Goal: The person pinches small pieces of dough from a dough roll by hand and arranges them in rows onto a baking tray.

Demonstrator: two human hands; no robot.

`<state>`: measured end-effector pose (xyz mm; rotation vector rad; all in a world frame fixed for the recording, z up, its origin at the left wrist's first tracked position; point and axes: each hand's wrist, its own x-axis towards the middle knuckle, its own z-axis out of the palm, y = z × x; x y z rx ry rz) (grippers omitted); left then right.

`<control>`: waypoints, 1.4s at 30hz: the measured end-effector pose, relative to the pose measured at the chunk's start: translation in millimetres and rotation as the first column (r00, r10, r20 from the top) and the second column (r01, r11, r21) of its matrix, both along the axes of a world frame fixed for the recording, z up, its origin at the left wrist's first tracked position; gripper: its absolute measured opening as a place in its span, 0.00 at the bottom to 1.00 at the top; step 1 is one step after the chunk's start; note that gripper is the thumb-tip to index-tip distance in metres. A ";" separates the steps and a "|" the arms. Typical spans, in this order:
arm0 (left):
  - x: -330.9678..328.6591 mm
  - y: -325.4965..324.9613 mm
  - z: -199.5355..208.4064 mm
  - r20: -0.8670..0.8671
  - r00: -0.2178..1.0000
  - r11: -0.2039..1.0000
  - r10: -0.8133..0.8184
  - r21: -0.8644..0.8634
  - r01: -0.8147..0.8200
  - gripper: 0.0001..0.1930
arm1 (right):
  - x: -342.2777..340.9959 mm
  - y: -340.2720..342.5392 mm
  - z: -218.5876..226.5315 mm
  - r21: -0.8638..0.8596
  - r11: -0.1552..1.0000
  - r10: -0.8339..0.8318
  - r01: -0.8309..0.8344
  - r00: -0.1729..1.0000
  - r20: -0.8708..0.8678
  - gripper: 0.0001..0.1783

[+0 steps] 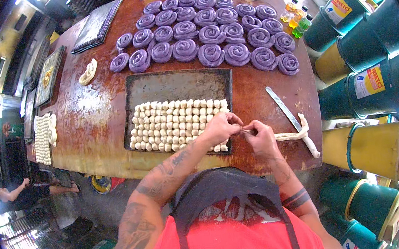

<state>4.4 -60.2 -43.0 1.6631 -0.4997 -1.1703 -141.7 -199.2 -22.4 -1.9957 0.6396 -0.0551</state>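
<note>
My left hand (223,129) is closed in a pinch at the right side of a dark baking tray (175,85). Its fingertips meet those of my right hand (261,138) around the end of a pale dough rope (287,136), which the fingers mostly hide. My right hand is closed around this rope; its tail lies on the table toward the right, crossing a long knife (283,107) with a pale handle. Tight rows of small pale dough balls (174,122) fill the near part of the tray, and the far part shows bare metal.
Purple spiral dough rolls (209,35) cover the far tabletop (98,141). A twisted dough piece (88,72) lies left, with more dough balls (42,140) at the left edge. Bottles (301,25) stand far right, beside stacked green buckets (367,39). A person (13,192) is beyond the left side.
</note>
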 end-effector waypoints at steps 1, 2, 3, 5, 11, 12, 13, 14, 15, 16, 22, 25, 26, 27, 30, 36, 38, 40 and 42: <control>9.9 2.5 0.6 -0.001 1.000 1.000 -0.001 0.001 0.001 0.11 | -5.4 -8.7 -7.4 0.113 0.993 -0.014 0.019 0.999 -0.049 0.17; 21.8 3.1 5.7 0.093 0.995 0.996 0.019 0.090 -0.027 0.11 | -10.9 -16.1 -15.0 0.221 0.974 -0.026 0.048 0.995 -0.101 0.18; 34.4 3.7 8.3 0.190 0.981 0.982 0.034 0.175 -0.068 0.11 | -15.5 -16.9 -20.7 0.220 0.974 -0.027 0.049 0.995 -0.100 0.18; 58.4 4.8 1.5 0.352 0.919 0.974 0.180 0.068 -0.216 0.11 | -23.7 -14.0 -33.0 0.055 0.998 -0.004 -0.005 0.986 0.166 0.18; 77.6 -30.6 -31.8 0.725 0.606 0.943 0.327 -0.207 -0.261 0.09 | -30.3 -34.4 -59.5 -0.634 0.736 0.297 -0.236 0.955 -0.011 0.17; 81.1 -30.1 -38.2 0.793 0.579 0.979 0.191 -0.108 -0.174 0.10 | -24.7 -38.0 -63.1 -0.093 0.993 0.079 -0.069 0.992 0.099 0.15; 84.1 -29.0 -44.1 0.842 0.537 0.996 0.051 0.000 -0.093 0.11 | -22.8 -41.5 -65.6 0.488 0.866 -0.163 0.112 0.985 0.064 0.13; 85.2 -25.5 -44.6 0.841 0.539 0.987 -0.047 0.124 -0.106 0.14 | -25.8 -47.1 -51.0 0.678 0.732 -0.216 0.068 0.967 0.136 0.12; 81.4 -26.8 -39.3 0.840 0.540 0.987 -0.051 0.123 -0.099 0.14 | -26.2 -46.6 -34.8 0.760 0.642 -0.315 0.101 0.939 0.141 0.10; 76.1 -26.8 -34.3 0.878 0.474 0.984 0.061 0.026 -0.174 0.15 | -28.1 -52.6 -39.1 0.741 0.667 -0.280 0.079 0.948 0.151 0.10; 5.6 -39.1 36.7 0.504 0.864 0.954 -0.017 -0.251 0.166 0.14 | -8.7 -25.2 -31.1 0.041 0.992 -0.125 0.121 0.987 0.097 0.09; -18.5 -37.2 59.0 0.598 0.799 0.872 -0.068 -0.353 0.339 0.12 | -5.5 -15.3 -30.5 0.508 0.827 -0.375 0.241 0.910 0.178 0.03; -17.8 -36.4 49.2 0.615 0.787 0.878 -0.047 -0.351 0.327 0.13 | -7.6 -18.8 -36.9 0.278 0.942 -0.243 0.190 0.954 0.172 0.07; -16.1 -34.3 37.5 0.631 0.776 0.885 -0.026 -0.346 0.311 0.14 | -5.0 -17.9 -35.5 0.036 0.994 -0.111 0.107 0.985 0.133 0.12; -13.2 -19.3 14.4 0.499 0.865 0.992 0.038 -0.122 0.027 0.11 | 2.7 -1.3 -9.7 -0.022 0.991 -0.126 0.130 0.985 0.117 0.16; -10.0 -10.9 7.7 -0.038 0.999 0.998 0.028 -0.048 -0.029 0.20 | -1.9 -7.3 -19.5 -0.118 0.992 -0.032 0.051 0.987 0.159 0.09; 3.8 -3.0 36.4 0.116 0.992 0.990 -0.050 0.138 0.034 0.17 | -9.1 -12.9 -12.6 0.006 0.997 -0.081 0.081 0.994 0.073 0.09; 29.3 10.0 -1.7 0.311 0.922 0.969 0.233 0.012 -0.249 0.10 | -16.9 -20.2 -21.0 0.134 0.983 -0.123 0.125 0.992 -0.024 0.13; 58.9 12.1 -14.1 0.727 0.622 0.929 0.291 -0.059 -0.365 0.09 | -26.0 -24.3 -31.8 -0.192 0.981 0.050 -0.028 0.992 0.112 0.15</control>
